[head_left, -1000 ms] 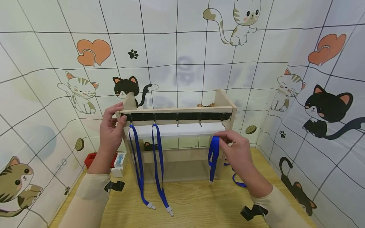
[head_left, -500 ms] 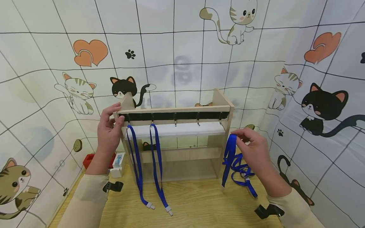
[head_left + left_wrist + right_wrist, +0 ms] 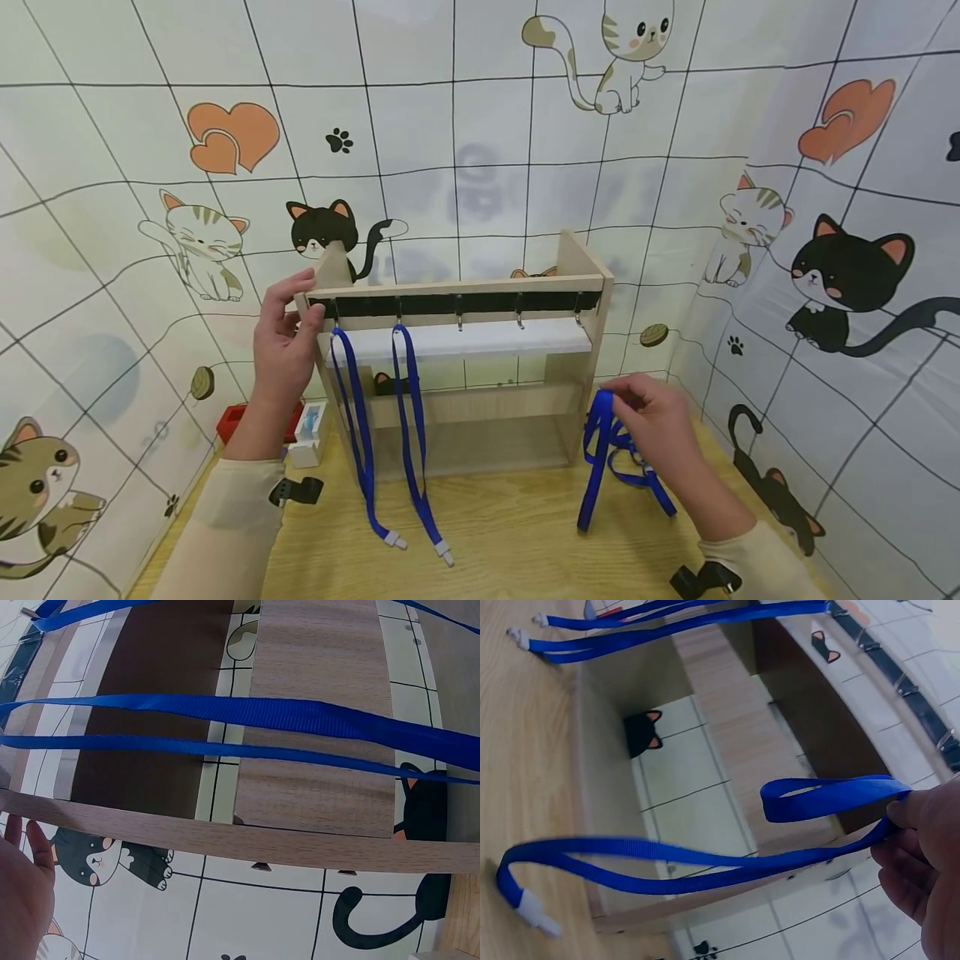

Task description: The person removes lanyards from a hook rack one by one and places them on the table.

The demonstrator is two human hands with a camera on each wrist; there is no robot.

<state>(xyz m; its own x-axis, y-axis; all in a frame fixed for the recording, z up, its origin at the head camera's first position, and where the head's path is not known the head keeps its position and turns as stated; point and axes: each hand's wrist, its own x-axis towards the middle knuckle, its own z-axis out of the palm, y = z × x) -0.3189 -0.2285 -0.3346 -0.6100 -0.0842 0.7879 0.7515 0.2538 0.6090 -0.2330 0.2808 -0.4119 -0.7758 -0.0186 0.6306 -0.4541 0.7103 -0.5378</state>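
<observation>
A wooden rack with a black strip of metal hooks stands on the wooden table. Two blue lanyards hang from its two leftmost hooks, their white clips near the table. My left hand grips the rack's upper left corner. My right hand pinches a third blue lanyard low beside the rack's right side. Its loops dangle, and its white clip shows in the right wrist view.
A red box and a small white and blue box sit left of the rack. Cat-patterned cloth walls close in the table on the left, back and right. Three hooks on the rack's right carry nothing.
My right hand has carried the lanyard from the rack's rightmost hook down and to the right, lower beside the rack. The left hand has kept its grip on the rack.
</observation>
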